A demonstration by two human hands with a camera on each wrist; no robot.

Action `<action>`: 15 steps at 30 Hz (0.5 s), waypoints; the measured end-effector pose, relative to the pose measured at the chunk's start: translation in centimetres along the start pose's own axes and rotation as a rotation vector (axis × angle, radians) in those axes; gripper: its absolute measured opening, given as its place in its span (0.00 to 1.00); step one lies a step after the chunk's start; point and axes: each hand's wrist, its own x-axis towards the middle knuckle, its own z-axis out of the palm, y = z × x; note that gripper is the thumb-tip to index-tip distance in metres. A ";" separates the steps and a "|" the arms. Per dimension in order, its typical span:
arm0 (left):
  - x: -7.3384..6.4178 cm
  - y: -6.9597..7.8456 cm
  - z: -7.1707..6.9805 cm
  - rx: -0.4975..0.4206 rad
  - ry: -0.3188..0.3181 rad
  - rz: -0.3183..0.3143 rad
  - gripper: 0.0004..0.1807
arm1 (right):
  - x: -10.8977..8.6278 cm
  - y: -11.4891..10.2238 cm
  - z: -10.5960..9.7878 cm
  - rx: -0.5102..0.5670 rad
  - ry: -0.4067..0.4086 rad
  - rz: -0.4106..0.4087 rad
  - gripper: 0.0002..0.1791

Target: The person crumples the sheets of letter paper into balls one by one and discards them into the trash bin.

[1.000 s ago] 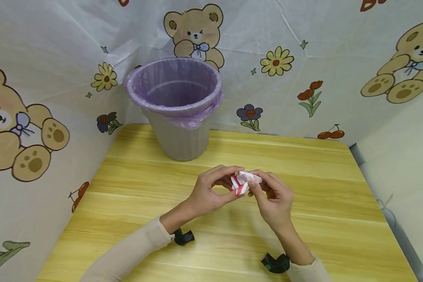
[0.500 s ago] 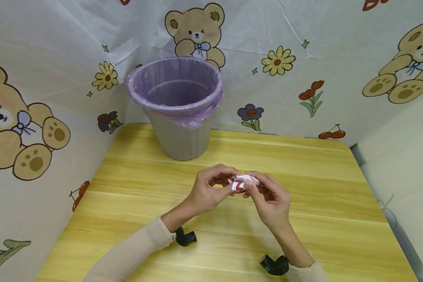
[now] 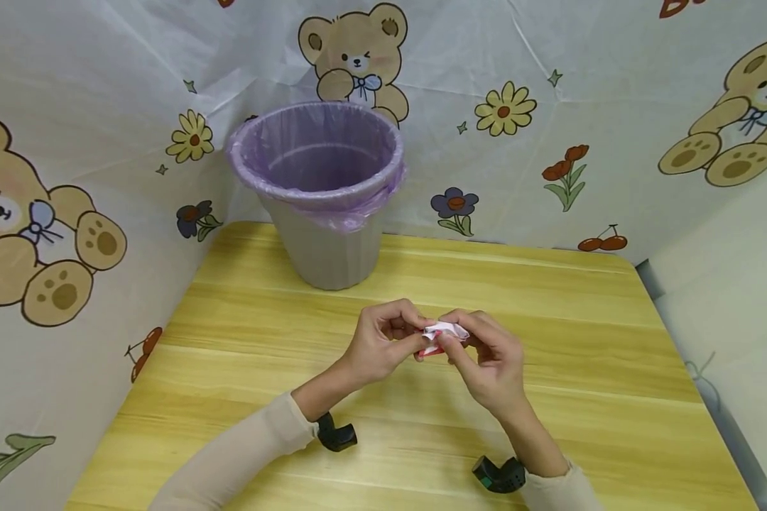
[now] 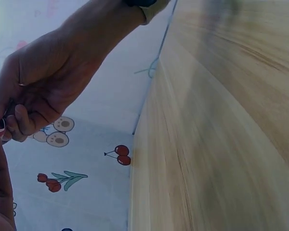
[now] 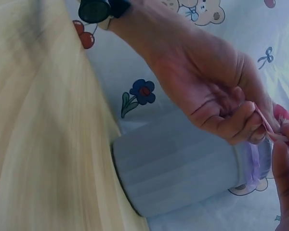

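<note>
A small crumpled piece of white and red paper (image 3: pixel 447 328) is held up over the table between both hands. My left hand (image 3: pixel 378 345) pinches its left side between thumb and forefinger. On the other side my right hand (image 3: pixel 495 363) pinches it, the thumb lying across its front. Fingers cover much of the paper. In the right wrist view, a pinkish-red edge of the paper (image 5: pixel 264 118) shows at the fingertips of my left hand (image 5: pixel 207 91). The left wrist view has my right hand (image 4: pixel 48 72) across from my left fingers (image 4: pixel 0 178), the paper barely visible between them.
A grey bin (image 3: pixel 332 248) lined with a purple plastic bag (image 3: pixel 351 213) stands at the table's back left, beyond the hands. The wooden table (image 3: pixel 581 397) meets a bear-printed cloth (image 3: pixel 422 64) at the back. Black wrist cameras (image 3: pixel 337 434) hang under both forearms.
The paper has been turned and folded smaller between the fingers, its red-striped part now mostly covered. My right hand has shifted slightly left, towards my left hand.
</note>
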 end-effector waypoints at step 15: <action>-0.1 0.3 -0.6 0.241 -0.139 -0.062 0.34 | 0.3 -0.2 -1.1 0.108 0.092 0.160 0.13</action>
